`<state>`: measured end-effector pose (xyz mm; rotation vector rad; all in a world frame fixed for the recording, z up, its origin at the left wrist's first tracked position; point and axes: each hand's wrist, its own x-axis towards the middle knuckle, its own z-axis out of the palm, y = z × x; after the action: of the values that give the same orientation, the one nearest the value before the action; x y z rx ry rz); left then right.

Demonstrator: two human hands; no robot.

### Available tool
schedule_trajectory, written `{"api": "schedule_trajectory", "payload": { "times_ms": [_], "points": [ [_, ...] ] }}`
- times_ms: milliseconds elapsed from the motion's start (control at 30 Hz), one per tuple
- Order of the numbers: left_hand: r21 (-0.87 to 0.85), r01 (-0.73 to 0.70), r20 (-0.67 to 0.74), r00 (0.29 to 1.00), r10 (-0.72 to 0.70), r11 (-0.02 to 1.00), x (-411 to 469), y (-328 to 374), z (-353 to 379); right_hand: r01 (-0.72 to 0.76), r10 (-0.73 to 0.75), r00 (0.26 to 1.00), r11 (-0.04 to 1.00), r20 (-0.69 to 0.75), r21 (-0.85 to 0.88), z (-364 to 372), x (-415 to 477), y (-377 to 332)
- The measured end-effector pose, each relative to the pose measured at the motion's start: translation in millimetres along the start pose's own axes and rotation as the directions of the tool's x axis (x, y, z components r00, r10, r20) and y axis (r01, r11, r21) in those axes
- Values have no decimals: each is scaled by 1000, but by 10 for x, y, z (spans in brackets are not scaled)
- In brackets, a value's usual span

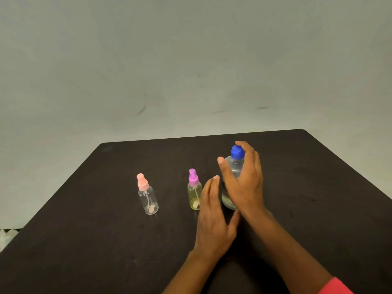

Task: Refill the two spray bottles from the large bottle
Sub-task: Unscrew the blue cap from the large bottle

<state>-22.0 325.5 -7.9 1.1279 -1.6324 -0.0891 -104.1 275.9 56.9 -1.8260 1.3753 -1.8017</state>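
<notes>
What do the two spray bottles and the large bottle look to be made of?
Pink-capped spray bottle: clear, glossy plastic by the look; its dip tube shows through. Purple-capped spray bottle: translucent plastic, likely, yellowish from tint or contents. Large bottle: clear plastic, probably, with an opaque blue cap. Glass cannot be ruled out.

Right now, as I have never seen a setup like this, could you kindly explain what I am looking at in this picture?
There is no machine here: a person works with two bare hands, and the single picture comes from a camera worn on their head, looking down at a dark table. On it stand a clear spray bottle with a pink top, a yellowish spray bottle with a purple top, and a large bottle with its blue cap on. The right hand cups round the large bottle's neck and the left hand is open beside its base. Neither clearly grips it yet.
</notes>
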Motion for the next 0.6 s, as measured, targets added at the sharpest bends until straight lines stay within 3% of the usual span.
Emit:
{"api": "schedule_trajectory", "payload": {
  "times_ms": [167,267,433,500,600],
  "points": [
    [-147,178,78,983,-168,973,104,112,248,-15,15,998,1000,-54,3,-100,194,-11],
    [-179,297,85,954,-286,938,177,87,309,-42,41,999,999,19,23,-154,245,-27],
    [-134,346,101,937,-334,929,192,47,306,-136,114,985,976,133,169,-252,275,-82],
    [-124,360,97,932,-350,925,194,58,303,-121,92,990,943,106,309,-292,318,-101],
    [-113,355,92,934,-346,928,223,46,318,-99,129,991,905,-45,413,-362,419,-81]
  ]
}}
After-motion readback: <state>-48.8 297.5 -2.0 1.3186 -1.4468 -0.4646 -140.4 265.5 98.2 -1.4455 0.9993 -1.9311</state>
